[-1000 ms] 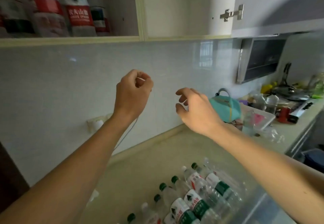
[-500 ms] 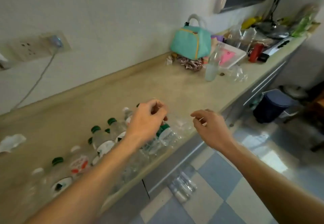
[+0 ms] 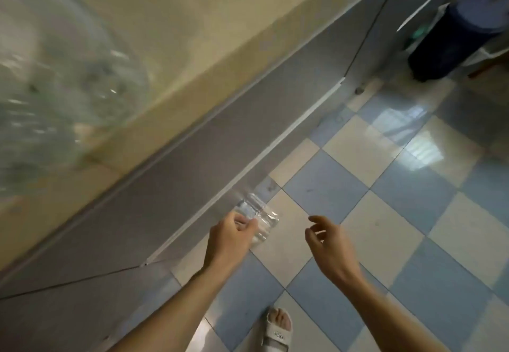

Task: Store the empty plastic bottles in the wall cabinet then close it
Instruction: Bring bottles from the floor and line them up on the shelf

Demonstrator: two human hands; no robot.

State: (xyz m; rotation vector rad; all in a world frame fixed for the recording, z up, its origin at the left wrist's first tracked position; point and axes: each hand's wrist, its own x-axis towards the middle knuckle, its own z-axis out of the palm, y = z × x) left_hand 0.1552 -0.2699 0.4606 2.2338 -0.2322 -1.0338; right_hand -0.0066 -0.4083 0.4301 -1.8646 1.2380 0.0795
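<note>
We see both forearms extended forward and downward from the lower edge of the head view, bare to the elbow. Our left hand (image 3: 230, 234) sits at centre frame, back of the hand toward the camera, knuckles raised, fingers (image 3: 249, 223) curled inward and closed around a clear plastic bottle (image 3: 259, 218). Our right hand (image 3: 329, 244) is level with the left and apart from it, empty, palm turned leftward, wrist slightly flexed, fingers loosely bent and spread. Our foot (image 3: 278, 327) appears at the bottom edge between the two forearms, in a white sandal.
</note>
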